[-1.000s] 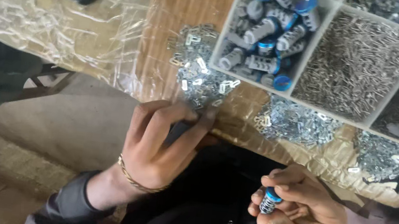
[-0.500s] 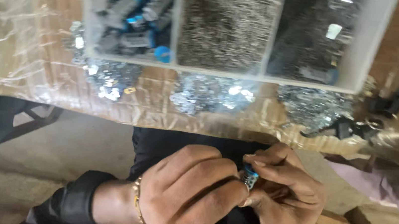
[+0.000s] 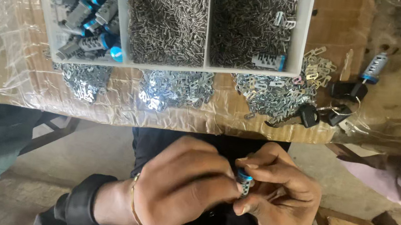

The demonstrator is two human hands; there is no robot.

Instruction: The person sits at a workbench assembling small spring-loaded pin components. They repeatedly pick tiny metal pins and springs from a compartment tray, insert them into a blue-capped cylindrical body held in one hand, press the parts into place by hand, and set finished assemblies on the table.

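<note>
The lock cylinder [image 3: 244, 182] sits pinched between both hands over the lap. The right hand [image 3: 279, 197] grips it with thumb and fingers; the left hand [image 3: 187, 186] presses fingertips against its side. The tray [image 3: 298, 48] lies well beyond them.

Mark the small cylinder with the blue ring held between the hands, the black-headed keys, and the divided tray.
small cylinder [image 3: 245, 181], head view, on its grey ribbed body between the fingers of both hands.
black-headed keys [image 3: 308, 114], head view, on one key's black head.
divided tray [image 3: 175, 68], head view, on its near white rim.
</note>
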